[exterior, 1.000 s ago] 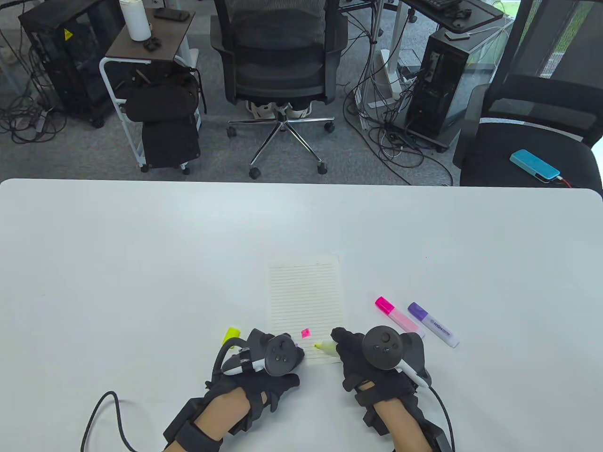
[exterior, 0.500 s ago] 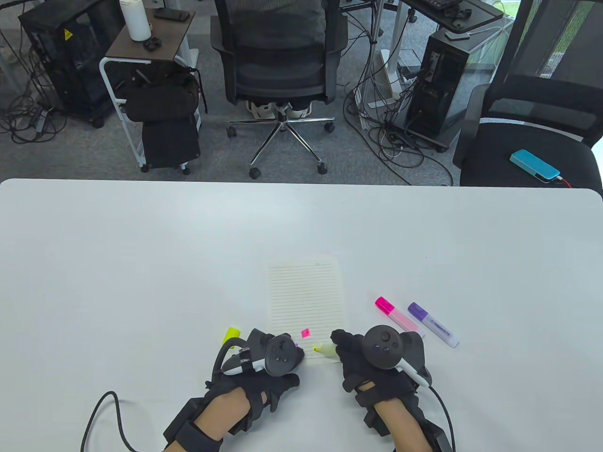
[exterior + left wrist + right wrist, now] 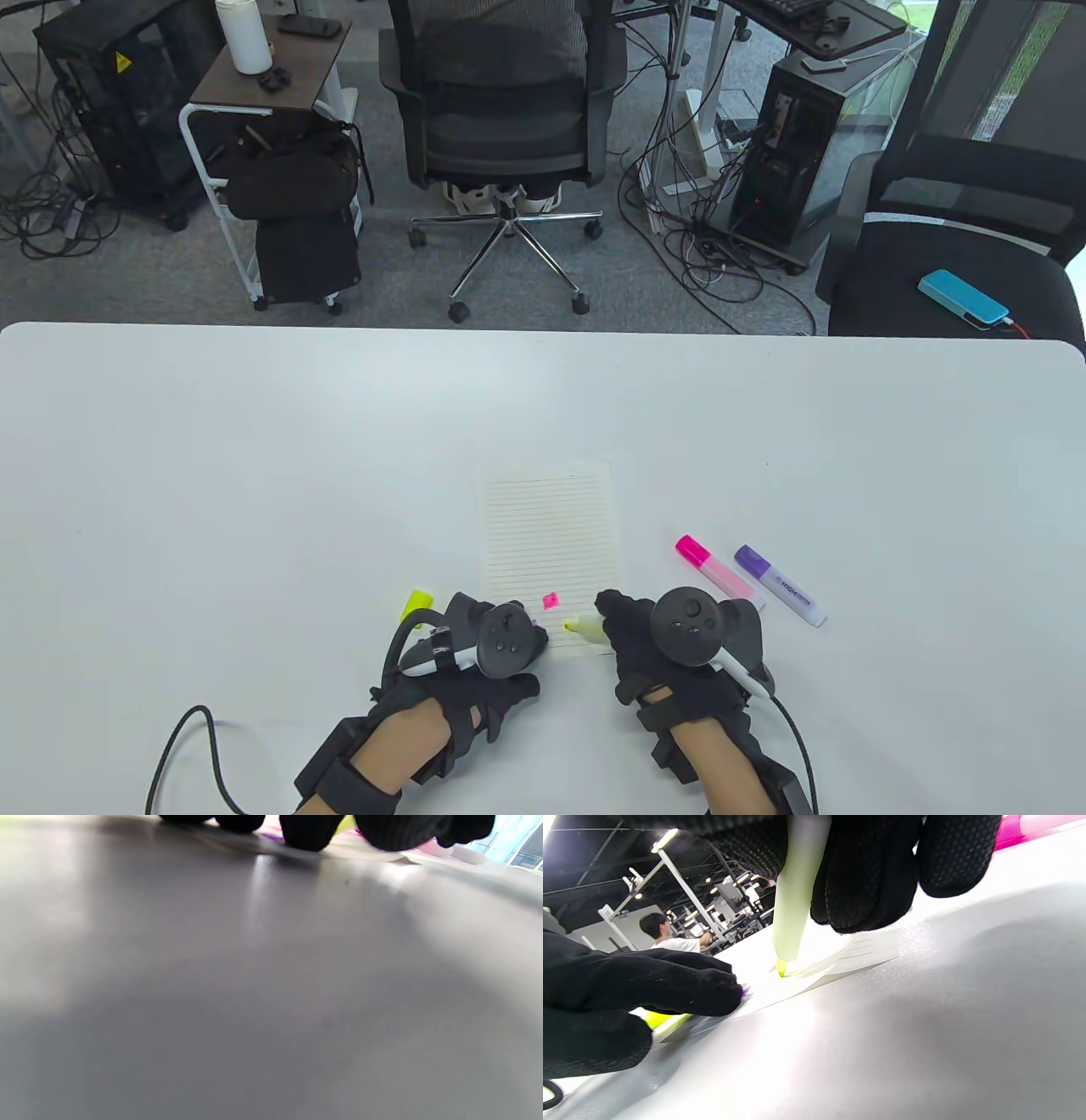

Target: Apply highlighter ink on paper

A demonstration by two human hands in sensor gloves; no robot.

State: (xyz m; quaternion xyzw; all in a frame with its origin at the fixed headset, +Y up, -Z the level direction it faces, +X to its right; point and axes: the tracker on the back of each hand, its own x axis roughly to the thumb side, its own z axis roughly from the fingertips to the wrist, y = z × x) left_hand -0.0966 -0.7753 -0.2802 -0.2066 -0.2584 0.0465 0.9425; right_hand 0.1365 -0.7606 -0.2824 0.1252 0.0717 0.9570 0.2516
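Now my right hand [image 3: 670, 645] grips the pale yellow plastic highlighter [image 3: 585, 626], its tip touching the near edge of the lined cream paper sheet [image 3: 548, 531], just on the near side of the small pink ink mark [image 3: 551, 601] on that sheet. Since a second ago the tip has crept a touch leftward across the paper, so I judge a short yellow stroke is being laid down; the right wrist view shows the nib [image 3: 781, 972] pressed on the page with a faint yellow trace beside it. My left hand [image 3: 475, 658] rests its fingertips on the paper's near left corner, pinning it, fingers fairly straight and grasping nothing; it hasn't budged. Left of the paper lies the yellow cap [image 3: 416, 603]; to the paper's right, well apart, lie a capped pink highlighter [image 3: 717, 570] and a capped purple highlighter [image 3: 779, 586], side by side.
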